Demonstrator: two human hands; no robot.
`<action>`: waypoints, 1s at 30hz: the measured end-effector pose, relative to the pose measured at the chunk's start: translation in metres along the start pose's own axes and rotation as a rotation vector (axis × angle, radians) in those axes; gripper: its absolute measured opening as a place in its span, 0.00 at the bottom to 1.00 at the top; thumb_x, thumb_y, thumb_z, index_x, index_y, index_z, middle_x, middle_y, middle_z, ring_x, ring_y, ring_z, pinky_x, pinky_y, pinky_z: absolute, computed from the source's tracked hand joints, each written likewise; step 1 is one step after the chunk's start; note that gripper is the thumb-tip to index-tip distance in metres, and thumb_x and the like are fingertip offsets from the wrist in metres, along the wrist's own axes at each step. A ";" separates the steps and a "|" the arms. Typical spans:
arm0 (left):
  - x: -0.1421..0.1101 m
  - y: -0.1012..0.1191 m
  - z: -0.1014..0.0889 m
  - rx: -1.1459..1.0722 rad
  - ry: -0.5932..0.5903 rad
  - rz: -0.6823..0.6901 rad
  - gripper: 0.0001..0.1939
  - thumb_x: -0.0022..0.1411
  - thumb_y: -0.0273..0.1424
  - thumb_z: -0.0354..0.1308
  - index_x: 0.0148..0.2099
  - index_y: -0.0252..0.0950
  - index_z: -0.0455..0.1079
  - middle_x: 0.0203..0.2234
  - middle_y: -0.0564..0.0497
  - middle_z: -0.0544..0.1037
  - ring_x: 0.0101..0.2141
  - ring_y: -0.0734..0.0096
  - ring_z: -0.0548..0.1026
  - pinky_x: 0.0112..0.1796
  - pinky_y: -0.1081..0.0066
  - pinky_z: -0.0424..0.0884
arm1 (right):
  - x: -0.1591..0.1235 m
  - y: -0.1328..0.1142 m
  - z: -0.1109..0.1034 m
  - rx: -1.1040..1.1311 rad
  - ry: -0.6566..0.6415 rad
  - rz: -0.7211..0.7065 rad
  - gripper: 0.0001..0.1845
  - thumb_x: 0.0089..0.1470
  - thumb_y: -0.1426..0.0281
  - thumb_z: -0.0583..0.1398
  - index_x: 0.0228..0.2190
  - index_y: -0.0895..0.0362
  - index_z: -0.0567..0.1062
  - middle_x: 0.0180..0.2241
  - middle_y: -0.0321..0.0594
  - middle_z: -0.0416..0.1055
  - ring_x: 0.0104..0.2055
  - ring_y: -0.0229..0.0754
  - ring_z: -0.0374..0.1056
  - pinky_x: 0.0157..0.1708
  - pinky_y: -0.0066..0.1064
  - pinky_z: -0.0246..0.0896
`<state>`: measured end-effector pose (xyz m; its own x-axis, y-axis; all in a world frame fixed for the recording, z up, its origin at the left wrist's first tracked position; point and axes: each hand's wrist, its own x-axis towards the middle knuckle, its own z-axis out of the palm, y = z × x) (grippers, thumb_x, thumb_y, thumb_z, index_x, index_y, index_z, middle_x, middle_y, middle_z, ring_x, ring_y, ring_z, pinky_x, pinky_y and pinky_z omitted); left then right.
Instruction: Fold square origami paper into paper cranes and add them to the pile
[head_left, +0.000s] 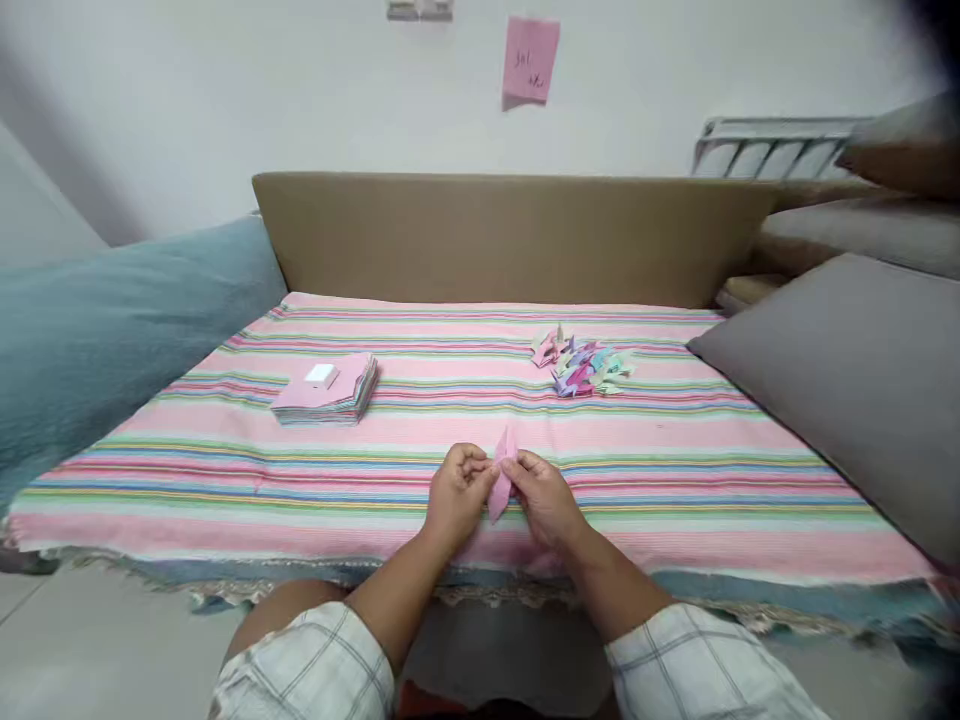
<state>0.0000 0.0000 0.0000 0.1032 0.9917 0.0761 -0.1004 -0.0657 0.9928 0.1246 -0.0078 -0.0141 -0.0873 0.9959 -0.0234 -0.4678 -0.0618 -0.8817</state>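
"What's off to the left of the fingers [484, 482]?"

"A stack of paper [337, 392], pink on top, with a small white block [322, 374] on it, well apart from them on the striped cloth [225, 480]."

"And the left hand [454, 495]?"

"Its fingers pinch one side of a folded pink paper [500, 494]."

"The right hand [547, 500]?"

"Pinching the other side, so the paper sits between both; its creases are too small for me to make out."

"Farther right?"

"Ahead and right of the fingers, a heap of colourful folded papers [589, 372], then a grey cushion [840, 370]."
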 end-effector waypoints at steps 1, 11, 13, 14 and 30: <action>0.000 0.000 0.000 -0.018 -0.003 -0.005 0.16 0.47 0.35 0.64 0.35 0.36 0.61 0.22 0.58 0.70 0.21 0.81 0.66 0.23 0.79 0.61 | 0.000 0.000 -0.001 -0.004 0.009 0.005 0.13 0.42 0.61 0.66 0.26 0.57 0.73 0.21 0.32 0.68 0.24 0.34 0.61 0.29 0.27 0.58; -0.001 -0.001 0.003 -0.191 -0.102 -0.079 0.23 0.46 0.35 0.65 0.39 0.37 0.57 0.24 0.57 0.73 0.22 0.78 0.71 0.25 0.77 0.64 | 0.000 -0.004 -0.003 -0.011 0.046 0.036 0.16 0.38 0.60 0.67 0.22 0.59 0.73 0.17 0.30 0.63 0.20 0.31 0.54 0.23 0.25 0.50; -0.001 0.000 0.003 -0.193 -0.135 -0.094 0.25 0.43 0.34 0.67 0.39 0.37 0.56 0.23 0.57 0.74 0.22 0.77 0.72 0.25 0.77 0.65 | -0.001 -0.005 -0.003 -0.018 0.052 0.034 0.16 0.37 0.59 0.67 0.22 0.59 0.73 0.17 0.30 0.62 0.20 0.31 0.54 0.23 0.25 0.50; -0.001 0.000 0.003 -0.192 -0.152 -0.102 0.25 0.42 0.34 0.68 0.38 0.37 0.56 0.23 0.57 0.74 0.22 0.76 0.73 0.25 0.77 0.65 | -0.001 -0.005 -0.002 -0.022 0.051 0.034 0.16 0.38 0.59 0.67 0.22 0.59 0.73 0.17 0.30 0.62 0.20 0.31 0.53 0.23 0.25 0.50; -0.005 0.002 0.006 -0.008 -0.130 -0.063 0.18 0.44 0.34 0.65 0.30 0.36 0.57 0.17 0.61 0.67 0.17 0.82 0.64 0.21 0.80 0.57 | 0.002 0.001 -0.009 -0.222 0.093 -0.080 0.17 0.41 0.58 0.65 0.19 0.59 0.69 0.18 0.31 0.61 0.22 0.32 0.54 0.24 0.27 0.51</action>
<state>0.0050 -0.0062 0.0021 0.2364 0.9713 0.0259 -0.0976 -0.0027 0.9952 0.1315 -0.0053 -0.0194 0.0284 0.9995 0.0164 -0.2643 0.0233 -0.9642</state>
